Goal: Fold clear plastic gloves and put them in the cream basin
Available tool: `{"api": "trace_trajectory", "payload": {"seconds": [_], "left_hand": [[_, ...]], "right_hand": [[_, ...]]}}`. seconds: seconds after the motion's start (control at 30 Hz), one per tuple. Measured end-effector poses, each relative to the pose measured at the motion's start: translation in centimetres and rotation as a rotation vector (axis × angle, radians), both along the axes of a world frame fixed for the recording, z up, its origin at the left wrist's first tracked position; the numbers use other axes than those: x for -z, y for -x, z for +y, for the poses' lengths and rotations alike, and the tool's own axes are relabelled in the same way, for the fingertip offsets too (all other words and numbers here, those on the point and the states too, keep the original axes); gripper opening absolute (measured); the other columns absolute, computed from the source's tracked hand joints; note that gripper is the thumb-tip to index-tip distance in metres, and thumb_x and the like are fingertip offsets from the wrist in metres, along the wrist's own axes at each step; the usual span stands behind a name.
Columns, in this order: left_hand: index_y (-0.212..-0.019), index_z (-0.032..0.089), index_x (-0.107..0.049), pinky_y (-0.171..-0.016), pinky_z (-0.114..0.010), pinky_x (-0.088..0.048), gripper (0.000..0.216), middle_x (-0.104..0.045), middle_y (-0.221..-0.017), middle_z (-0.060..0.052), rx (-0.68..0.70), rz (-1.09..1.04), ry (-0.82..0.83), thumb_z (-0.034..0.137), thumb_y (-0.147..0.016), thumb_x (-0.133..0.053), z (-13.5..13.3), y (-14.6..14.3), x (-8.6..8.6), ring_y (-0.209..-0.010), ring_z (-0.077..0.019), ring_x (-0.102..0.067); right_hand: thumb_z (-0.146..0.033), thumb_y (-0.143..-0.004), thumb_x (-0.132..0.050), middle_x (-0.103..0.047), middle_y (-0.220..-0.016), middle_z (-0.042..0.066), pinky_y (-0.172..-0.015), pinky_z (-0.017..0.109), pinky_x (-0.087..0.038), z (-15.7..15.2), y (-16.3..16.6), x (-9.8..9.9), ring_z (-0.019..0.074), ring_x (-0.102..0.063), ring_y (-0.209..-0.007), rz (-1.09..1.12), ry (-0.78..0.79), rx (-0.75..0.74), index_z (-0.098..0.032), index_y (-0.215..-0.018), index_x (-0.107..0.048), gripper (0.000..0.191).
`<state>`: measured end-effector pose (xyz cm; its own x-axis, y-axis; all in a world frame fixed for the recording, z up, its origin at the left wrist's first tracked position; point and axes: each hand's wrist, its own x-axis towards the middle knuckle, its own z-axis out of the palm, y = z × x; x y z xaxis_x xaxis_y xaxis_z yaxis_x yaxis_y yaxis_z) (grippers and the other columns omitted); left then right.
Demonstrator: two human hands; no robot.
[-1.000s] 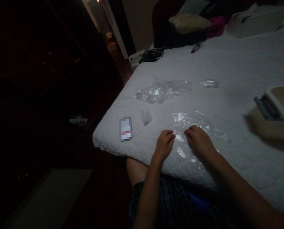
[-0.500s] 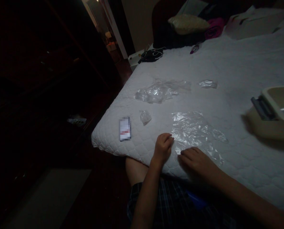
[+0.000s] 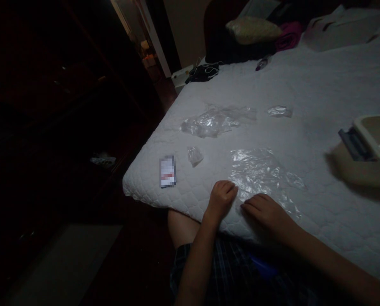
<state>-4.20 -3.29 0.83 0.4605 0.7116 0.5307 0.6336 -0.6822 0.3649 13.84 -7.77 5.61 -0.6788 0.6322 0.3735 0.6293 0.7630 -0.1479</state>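
A clear plastic bag [image 3: 256, 170] lies spread and wrinkled on the white quilted mattress [image 3: 320, 238]. My left hand [image 3: 223, 196] is at its near left corner, fingers curled together on the edge of the film. Close by on the right, my right hand [image 3: 263, 212] has its fingers pressed together at the near edge of the same bag. The fingertips of both hands are partly hidden in the dim light. A small crumpled piece of clear plastic [image 3: 194, 156] rests to the left, beside a phone [image 3: 167, 171] whose screen is blurred out.
Further back lie more crumpled clear plastic [image 3: 209, 123] and a small plastic packet [image 3: 279, 111]. A beige bin [image 3: 346, 170] with a grey latch stands at the right. A white box [image 3: 339, 32], a pink roll [image 3: 288, 36] and dark cloth occupy the far end.
My left hand has shifted slightly right, closer to my right hand, and its fingers have curled in more. The bag stays almost in place.
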Motion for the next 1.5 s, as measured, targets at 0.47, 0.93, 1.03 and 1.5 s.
{"api": "trace_trajectory", "payload": {"seconds": [0.47,0.93,1.03,1.5], "left_hand": [[-0.088,0.02,-0.064,-0.085,-0.039,-0.044,0.015,-0.065,-0.098,-0.008,-0.001,0.018,-0.047,0.02,-0.087,-0.049,0.1,-0.1,0.1,-0.1,-0.021,-0.055],[-0.088,0.017,-0.062,-0.086,-0.036,-0.044,0.014,-0.065,-0.097,-0.006,-0.033,0.139,-0.121,0.019,-0.088,-0.048,0.2,-0.1,0.0,-0.098,-0.0184,-0.055],[-0.096,0.016,-0.06,-0.086,-0.034,-0.044,0.015,-0.065,-0.095,-0.006,-0.058,0.227,-0.168,0.019,-0.089,-0.048,0.3,-0.2,-0.1,-0.096,-0.0163,-0.056],[-0.097,0.017,-0.06,-0.09,-0.034,-0.041,0.014,-0.062,-0.096,-0.004,-0.055,0.302,-0.226,0.02,-0.087,-0.051,0.3,-0.4,-0.4,-0.097,-0.017,-0.053]], "right_hand": [[-0.026,-0.086,-0.043,-0.068,-0.087,0.008,-0.077,0.037,-0.045,3.9,-1.6,-1.6,0.0209,-0.062,-0.082,0.242,0.166,0.211,-0.018,-0.091,-0.064,0.023],[-0.031,-0.084,-0.045,-0.069,-0.085,0.006,-0.065,0.03,-0.046,7.9,-1.4,-0.3,0.0196,-0.064,-0.074,0.323,0.434,0.48,-0.018,-0.099,-0.063,0.027],[-0.029,-0.085,-0.044,-0.069,-0.082,0.007,-0.064,0.029,-0.044,8.0,-1.4,-0.2,0.0194,-0.063,-0.071,0.24,0.381,0.507,-0.016,-0.106,-0.06,0.029],[-0.02,-0.087,-0.043,-0.063,-0.083,0.009,-0.07,0.031,-0.035,8.8,-1.2,0.2,0.0215,-0.056,-0.079,-0.153,0.117,0.42,-0.017,-0.085,-0.067,0.024]]}}
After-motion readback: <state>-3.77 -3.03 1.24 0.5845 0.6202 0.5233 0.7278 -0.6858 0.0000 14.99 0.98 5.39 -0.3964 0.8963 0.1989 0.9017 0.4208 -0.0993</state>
